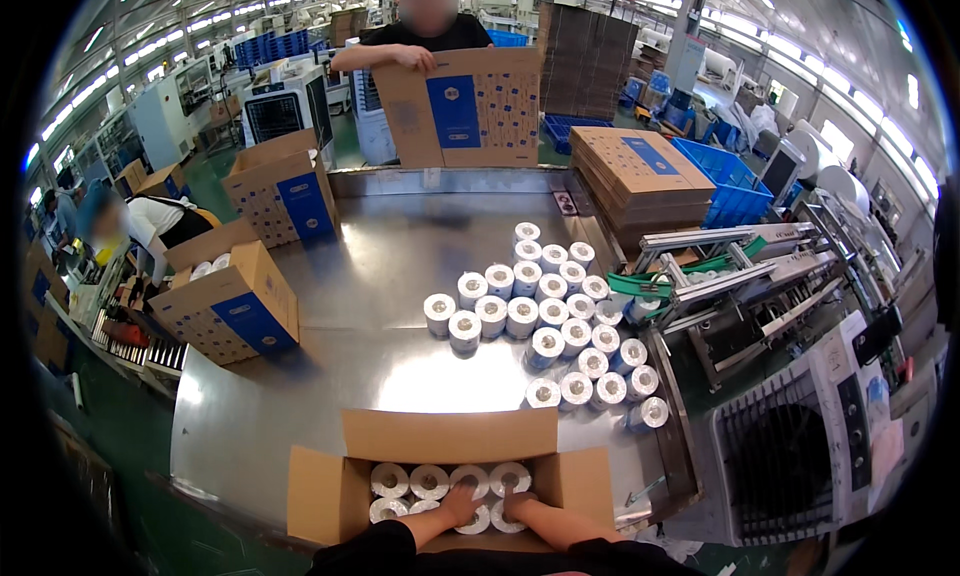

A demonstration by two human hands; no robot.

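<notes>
An open box [450, 436] stands at the near edge of the bench [390, 246], its flaps spread. Inside are rolls [429, 479], ends up, in two rows of four, the near row partly hidden.

The left hand [462, 503] reaches into the right half of the box, its fingers over the rolls there. The right hand [517, 506] is just beside it, fingers down at the rightmost rolls. I cannot tell whether either hand's fingers grip a roll.

Loose rolls [550, 313] stand upright in a cluster right of the bench's middle, reaching to the conveyor [715, 266] at the right. A stack of flat cartons [640, 191] is far right.

On the left stand two more boxes [245, 311], the nearer with rolls showing inside. At the far edge, a co-worker [460, 34] holds a carton [500, 106] upright.
</notes>
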